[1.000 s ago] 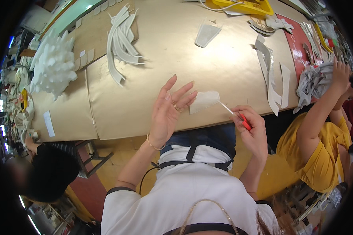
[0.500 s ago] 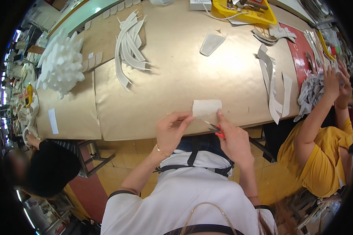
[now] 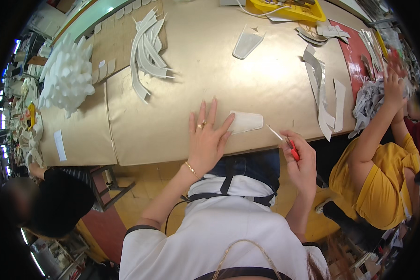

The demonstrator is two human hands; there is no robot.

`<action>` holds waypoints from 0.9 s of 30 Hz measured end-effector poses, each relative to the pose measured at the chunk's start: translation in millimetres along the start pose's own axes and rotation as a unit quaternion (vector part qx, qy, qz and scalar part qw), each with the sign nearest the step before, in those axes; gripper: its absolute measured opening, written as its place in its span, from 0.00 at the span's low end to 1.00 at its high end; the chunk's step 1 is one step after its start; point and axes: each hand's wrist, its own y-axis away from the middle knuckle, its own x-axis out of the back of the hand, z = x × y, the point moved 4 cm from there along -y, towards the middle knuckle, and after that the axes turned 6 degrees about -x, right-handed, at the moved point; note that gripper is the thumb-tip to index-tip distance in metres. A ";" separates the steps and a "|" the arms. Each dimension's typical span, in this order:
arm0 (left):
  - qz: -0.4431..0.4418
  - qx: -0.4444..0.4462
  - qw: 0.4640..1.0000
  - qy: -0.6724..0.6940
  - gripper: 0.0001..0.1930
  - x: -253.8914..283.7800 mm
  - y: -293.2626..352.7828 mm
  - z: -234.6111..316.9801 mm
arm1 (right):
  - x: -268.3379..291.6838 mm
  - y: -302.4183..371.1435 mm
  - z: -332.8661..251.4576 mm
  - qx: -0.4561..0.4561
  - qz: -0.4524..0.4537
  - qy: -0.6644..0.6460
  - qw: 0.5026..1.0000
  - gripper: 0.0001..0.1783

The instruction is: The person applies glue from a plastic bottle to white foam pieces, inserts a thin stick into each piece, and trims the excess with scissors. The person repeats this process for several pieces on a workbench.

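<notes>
A small whitish tapered piece (image 3: 246,122), like fabric or thin leather, lies flat near the front edge of the table. My left hand (image 3: 206,140) rests on the table with its fingers spread, the thumb touching the piece's left end. In my right hand (image 3: 303,161) is a pair of scissors with red handles (image 3: 291,148). Their slim pale blades point up and left toward the right end of the piece, a little apart from it. Whether the blades are parted I cannot make out. A similar tapered piece (image 3: 247,45) lies farther back.
Long pale curved strips (image 3: 147,51) lie in a heap at the back left, beside a white knobbly pile (image 3: 69,77). More strips (image 3: 318,88) lie to the right. A yellow tray (image 3: 308,13) holds tools. Another person in yellow (image 3: 368,182) works at the right.
The scissors have drawn back to the right, away from the piece. My left hand has let go and spread out on the table. The piece, held up before, now lies flat.
</notes>
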 end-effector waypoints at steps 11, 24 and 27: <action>0.067 0.083 0.963 0.246 0.16 35.4 -13.5 -3.2 | -21.0 -2.6 -11.4 -0.090 -0.118 -0.122 0.981 0.09; -0.089 0.012 0.812 0.577 0.11 3.4 -131.3 56.1 | -0.5 -7.1 -5.3 -0.084 -0.202 -0.264 0.939 0.06; -0.150 -0.139 0.817 0.538 0.14 -53.2 -208.3 129.8 | 11.7 0.3 2.8 -0.083 -0.186 -0.296 0.933 0.07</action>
